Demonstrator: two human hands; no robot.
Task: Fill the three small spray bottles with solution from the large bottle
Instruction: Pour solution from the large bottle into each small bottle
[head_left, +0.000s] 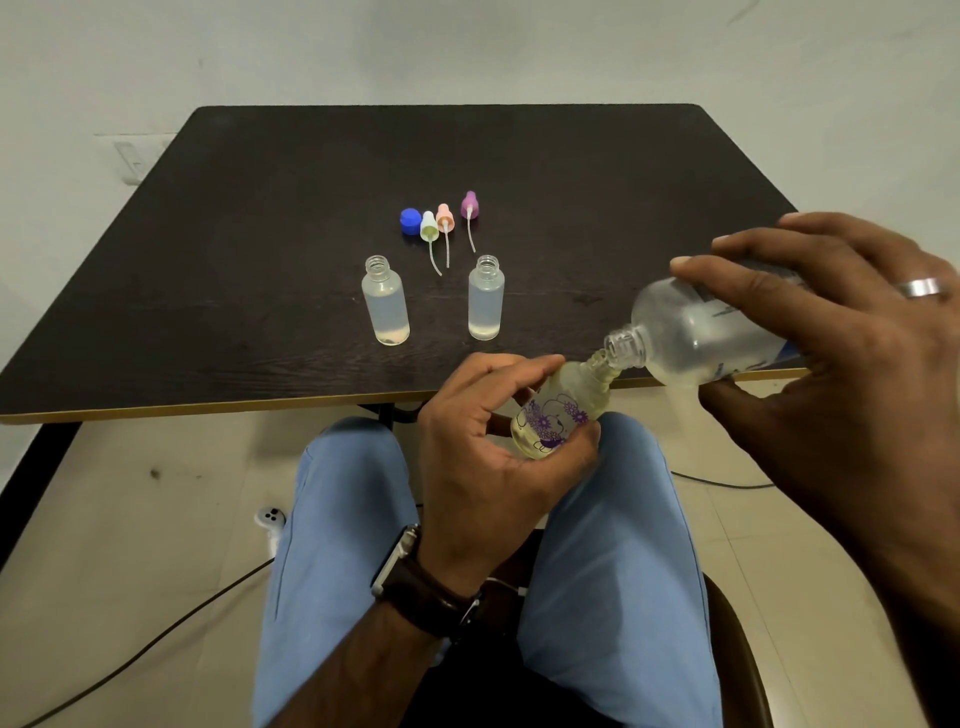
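My right hand (852, 332) grips the large clear bottle (691, 332), tipped so its open mouth meets the neck of a small bottle with purple flower print (558, 410). My left hand (483, 447) holds that small bottle tilted, just off the table's near edge above my lap. Two other small clear bottles stand uncapped on the dark table (260, 260), one at the left (385, 300) and one at the right (486, 297), each holding clear liquid.
Behind the two standing bottles lie a blue cap (410, 220) and three spray tops with dip tubes: green-white (429, 228), pink (445, 221) and purple (469, 207). A cable and a white controller (270, 519) lie on the floor at the left.
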